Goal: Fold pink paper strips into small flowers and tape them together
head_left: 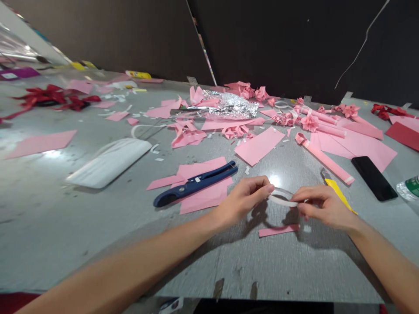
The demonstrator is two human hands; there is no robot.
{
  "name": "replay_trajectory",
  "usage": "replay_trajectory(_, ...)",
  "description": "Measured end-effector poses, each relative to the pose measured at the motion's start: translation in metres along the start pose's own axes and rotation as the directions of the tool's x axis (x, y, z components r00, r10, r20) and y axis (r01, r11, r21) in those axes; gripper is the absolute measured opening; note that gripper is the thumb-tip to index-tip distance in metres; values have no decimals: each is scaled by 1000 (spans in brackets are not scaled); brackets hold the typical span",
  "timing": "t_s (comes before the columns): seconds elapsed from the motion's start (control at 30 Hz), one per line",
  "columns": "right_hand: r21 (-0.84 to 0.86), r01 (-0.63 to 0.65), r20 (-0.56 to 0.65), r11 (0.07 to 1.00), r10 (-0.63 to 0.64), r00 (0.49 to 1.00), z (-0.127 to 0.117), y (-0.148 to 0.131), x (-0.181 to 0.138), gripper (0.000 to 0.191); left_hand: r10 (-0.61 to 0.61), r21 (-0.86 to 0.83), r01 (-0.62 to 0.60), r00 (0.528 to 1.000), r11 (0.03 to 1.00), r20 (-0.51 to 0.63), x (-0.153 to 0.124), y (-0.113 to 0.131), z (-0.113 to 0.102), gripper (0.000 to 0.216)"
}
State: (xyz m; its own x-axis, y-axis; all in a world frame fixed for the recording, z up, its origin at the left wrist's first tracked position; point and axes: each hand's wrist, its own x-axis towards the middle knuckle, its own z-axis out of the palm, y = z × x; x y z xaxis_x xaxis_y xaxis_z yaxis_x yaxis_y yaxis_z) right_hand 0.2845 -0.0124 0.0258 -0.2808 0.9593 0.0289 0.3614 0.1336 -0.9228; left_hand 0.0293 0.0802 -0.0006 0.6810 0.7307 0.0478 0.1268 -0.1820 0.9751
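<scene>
A thin white ring (284,202), perhaps a roll of narrow tape, is held a little above the grey table between both hands. My left hand (247,194) pinches its left side with thumb and fingertips. On the opposite side my right hand (322,205) grips it the same way. Below the ring lies a short pink paper strip (278,230). A yellow utility knife (340,194) rests just behind my right hand, partly covered by it. Left of my left hand, a dark blue long-handled cutter (196,183) lies across pink paper sheets (204,203).
A rolled pink paper tube (325,159), a black phone (374,178) and a clear bottle (409,188) lie to the right. Pink paper flowers (309,123), scraps and crumpled clear wrap (232,104) cover the back. A white object (111,163) and red ribbon (49,95) are left.
</scene>
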Motion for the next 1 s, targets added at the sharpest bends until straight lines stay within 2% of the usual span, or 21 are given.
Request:
replay_trajectory(0.1, -59, -6, -40, 998, 3, 999, 5, -1, 1, 23, 150, 282, -124, 986, 951, -75, -4, 0, 2, 34)
replay_trajectory(0.17, -112, 7, -59, 994, -14, 998, 10, 1, 2, 25, 292, 441, -264, 957, 858, 5, -7, -2, 6, 33)
replay_trajectory(0.23, -156, 41, -60, 987, -51, 997, 15, 5, 2, 28, 387, 522, -380, 917, 763, 102, -10, -5, 10, 36)
replay_trajectory(0.27, -173, 58, -52, 983, -67, 996, 17, 7, 1, 29, 401, 541, -401, 908, 739, 125, -10, -6, 11, 36)
replay_trajectory(0.33, -191, 73, -33, 979, -81, 996, 19, 11, 1, 30, 367, 544, -368, 923, 754, 116, -10, -8, 13, 36)
replay_trajectory(0.47, -186, 37, -38, 982, -45, 998, 16, 12, 0, 28, 180, 414, -188, 982, 890, 57, -7, -2, 11, 27)
replay_trajectory(0.63, -128, 6, -58, 992, -14, 998, 5, 5, 2, 27, 52, 190, -62, 997, 980, 57, -5, 8, 5, 26)
replay_trajectory(0.8, -10, -17, -46, 1000, 16, 999, -2, 2, 2, 23, -15, -60, 18, 998, 998, 59, -4, 3, 2, 31)
replay_trajectory(1.0, 209, -63, -27, 976, 71, 997, -2, 5, -1, 17, -29, -286, 52, 996, 957, 84, 1, -13, 2, 32)
